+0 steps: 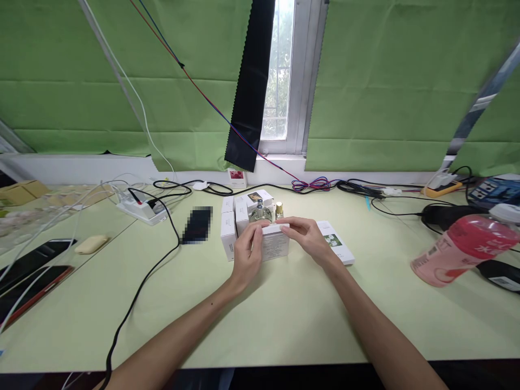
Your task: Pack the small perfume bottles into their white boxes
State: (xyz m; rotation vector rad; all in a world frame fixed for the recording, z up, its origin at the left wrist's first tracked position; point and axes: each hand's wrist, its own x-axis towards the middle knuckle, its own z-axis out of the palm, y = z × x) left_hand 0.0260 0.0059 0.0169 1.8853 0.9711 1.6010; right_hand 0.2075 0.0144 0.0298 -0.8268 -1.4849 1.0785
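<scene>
From where I'm standing, the work is looking part-way along: at nine to ten o'clock of the held box [275,246], white cartons [228,234] are standing upright and seeming closed, while a round bottle [260,215] at eleven and a gold-capped bottle [279,210] at twelve are showing outside any packaging. The box itself is probably the piece being dealt with, but the fingers are covering part of its top, so whether it's closed I'm not managing to tell. The left hand [247,250] is pinching its top edge at ten o'clock, the right hand [305,236] at two; the box is hanging or standing just below those fingertips, its printed face turning towards six. At three, a flat carton [338,242] is lying near the right hand.
</scene>
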